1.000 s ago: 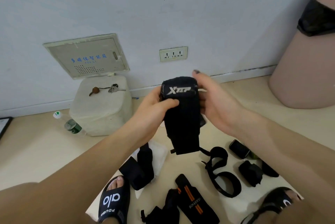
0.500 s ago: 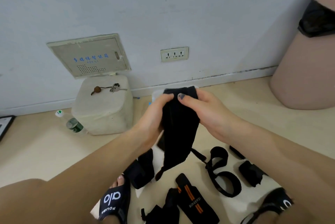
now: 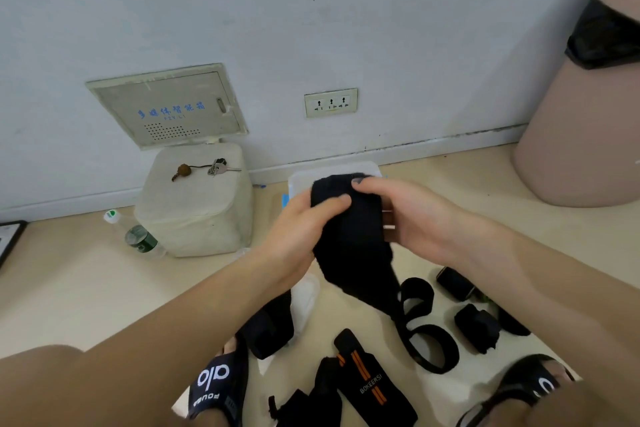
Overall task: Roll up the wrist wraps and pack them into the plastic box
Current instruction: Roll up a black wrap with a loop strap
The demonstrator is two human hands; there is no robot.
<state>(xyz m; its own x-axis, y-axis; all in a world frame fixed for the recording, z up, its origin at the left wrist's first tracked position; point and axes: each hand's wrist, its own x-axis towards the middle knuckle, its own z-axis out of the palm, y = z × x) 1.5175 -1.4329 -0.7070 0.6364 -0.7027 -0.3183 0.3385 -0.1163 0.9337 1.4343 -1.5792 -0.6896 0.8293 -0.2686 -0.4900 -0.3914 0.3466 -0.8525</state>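
Lowered since a second ago, our left hand (image 3: 294,232) and right hand (image 3: 412,215) both pinch the wrap (image 3: 349,229) above the box (image 3: 301,181); its dangling tail could loosen the roll.

Readable texts — three places

The orange-striped wrist wrap (image 3: 372,380) carries "BOKEERS!"; the left sandal (image 3: 216,387) shows "alo" and "POWER"-like letters, not clear; the wall panel (image 3: 169,106) has blue Chinese characters — too small to read surely.
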